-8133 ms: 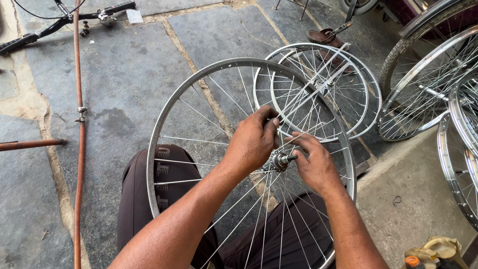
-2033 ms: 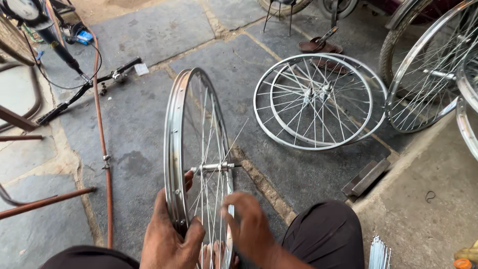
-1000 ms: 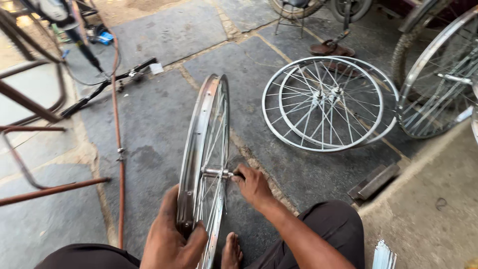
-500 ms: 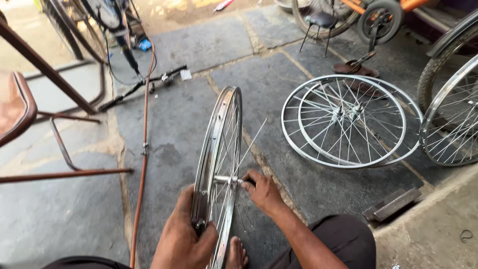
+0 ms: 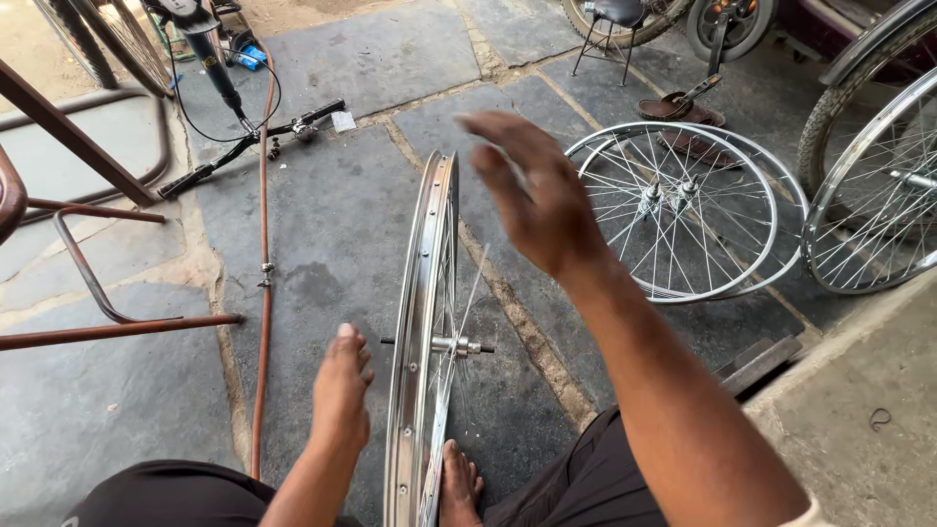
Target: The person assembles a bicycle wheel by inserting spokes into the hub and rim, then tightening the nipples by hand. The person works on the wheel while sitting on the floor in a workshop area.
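Both your hands are open and hold nothing. Your left hand (image 5: pixel 342 390) hovers beside the upright wheel (image 5: pixel 422 332); your right hand (image 5: pixel 532 190) is raised above it.

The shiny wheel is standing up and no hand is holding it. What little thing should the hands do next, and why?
Probably bring the left hand back onto the upright silver spoked bicycle wheel. It stands on edge on the grey stone floor, the left hand is open just beside the rim, and the right hand is lifted away, so it may tip over.

Bare forearms, no sleeves; left hand (image 5: pixel 342 390) and right hand (image 5: pixel 532 190) ungloved; dark shorts (image 5: pixel 586 478) either side of upright wheel (image 5: pixel 422 322); barefoot
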